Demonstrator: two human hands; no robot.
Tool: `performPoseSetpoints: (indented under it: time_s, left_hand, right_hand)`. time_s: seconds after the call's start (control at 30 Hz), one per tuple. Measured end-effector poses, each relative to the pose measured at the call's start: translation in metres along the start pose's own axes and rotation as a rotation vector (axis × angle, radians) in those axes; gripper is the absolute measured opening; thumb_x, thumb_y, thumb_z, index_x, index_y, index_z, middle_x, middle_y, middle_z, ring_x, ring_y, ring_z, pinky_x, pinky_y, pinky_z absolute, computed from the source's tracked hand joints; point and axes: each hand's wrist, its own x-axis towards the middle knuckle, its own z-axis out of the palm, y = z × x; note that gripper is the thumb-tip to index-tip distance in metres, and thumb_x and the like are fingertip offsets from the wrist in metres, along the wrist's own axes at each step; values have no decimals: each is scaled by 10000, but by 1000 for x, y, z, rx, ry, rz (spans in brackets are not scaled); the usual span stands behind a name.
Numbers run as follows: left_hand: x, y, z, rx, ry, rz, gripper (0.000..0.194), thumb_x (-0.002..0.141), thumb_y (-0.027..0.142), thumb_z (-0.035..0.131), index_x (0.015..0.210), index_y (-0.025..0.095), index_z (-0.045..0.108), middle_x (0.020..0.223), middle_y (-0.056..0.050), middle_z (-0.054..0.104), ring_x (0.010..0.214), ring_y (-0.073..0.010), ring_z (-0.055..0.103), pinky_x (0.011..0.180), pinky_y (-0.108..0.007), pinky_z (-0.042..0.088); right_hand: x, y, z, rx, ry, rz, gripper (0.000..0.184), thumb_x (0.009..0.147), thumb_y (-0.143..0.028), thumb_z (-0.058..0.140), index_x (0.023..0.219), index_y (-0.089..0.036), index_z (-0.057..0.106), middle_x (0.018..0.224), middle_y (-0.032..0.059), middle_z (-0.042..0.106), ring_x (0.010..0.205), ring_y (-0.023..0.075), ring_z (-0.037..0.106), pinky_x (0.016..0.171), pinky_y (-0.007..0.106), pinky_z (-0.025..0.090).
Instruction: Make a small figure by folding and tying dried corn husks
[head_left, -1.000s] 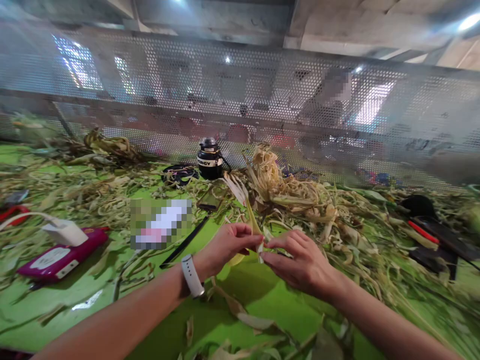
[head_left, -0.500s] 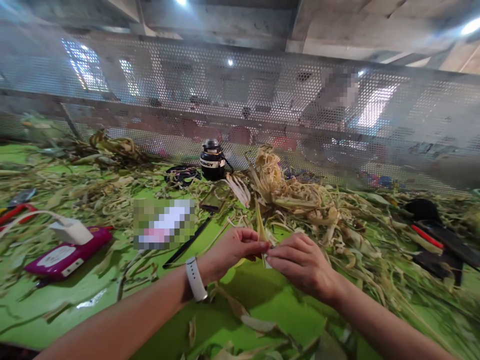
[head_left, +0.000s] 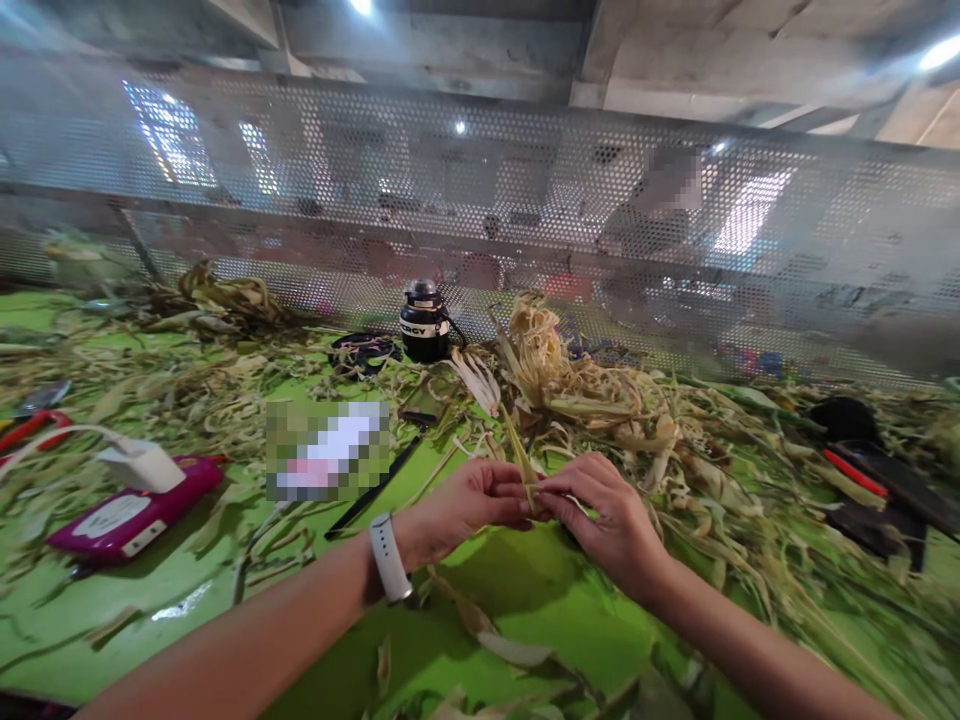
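Observation:
A narrow, pale yellow-green corn husk strip (head_left: 517,445) stands nearly upright between my two hands, above the green table (head_left: 510,580). My left hand (head_left: 469,505), with a white watch band (head_left: 391,558) at its wrist, pinches the strip low down. From the other side, my right hand (head_left: 607,515) grips the same strip between thumb and fingers. The fingertips of both hands meet there and cover its lower end. Beyond them lies a heap of dried, shredded husks (head_left: 536,345). Loose husk pieces (head_left: 517,650) are strewn in front of me.
A black jar-shaped bottle (head_left: 424,325) stands by the perforated metal screen (head_left: 450,190). To the left are a magenta power strip (head_left: 161,505) with a white plug, red-handled pliers or scissors, and a pixelated phone-like object. At right lies a dark tool (head_left: 877,490) with a red part.
My right hand has risen slightly, and its fingers have shifted onto the front of the husk strip. The strip's tip leans further left. The pale bit below the fingers no longer shows.

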Motion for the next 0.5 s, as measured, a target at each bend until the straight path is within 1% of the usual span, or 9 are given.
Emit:
performPoseSetpoints:
  time_s: [0.13, 0.27, 0.4, 0.5]
  left_hand:
    - [2, -4, -1, 7, -6, -6, 287, 598, 200, 806, 855, 128, 701, 794, -53, 724, 759, -132, 638, 735, -232, 464]
    - [2, -4, 3, -20, 18, -13, 261, 557, 214, 830, 757, 133, 683, 735, -25, 711, 708, -122, 626, 730, -243, 455]
    - [-1, 0, 8, -25, 61, 0, 258, 535, 219, 838, 715, 137, 672, 704, -9, 684, 678, -112, 599, 710, -234, 442]
    - [-3, 2, 10, 18, 84, 45, 246, 567, 252, 823, 735, 137, 685, 729, -9, 669, 675, -109, 579, 714, -240, 437]
  right_hand:
    - [0, 0, 2, 50, -17, 112, 64, 838, -228, 612, 804, -193, 655, 773, 34, 621, 777, 177, 560, 695, 292, 454]
    - [1, -2, 2, 79, -68, 202, 80, 839, -237, 609, 771, -198, 625, 751, 26, 603, 770, 180, 555, 687, 289, 451]
    - [2, -4, 1, 83, -71, 228, 70, 844, -226, 594, 785, -195, 612, 761, 27, 585, 764, 177, 552, 686, 289, 452]
    - [0, -4, 2, 96, -47, 218, 67, 844, -221, 582, 788, -194, 604, 765, 30, 584, 761, 176, 553, 681, 290, 462]
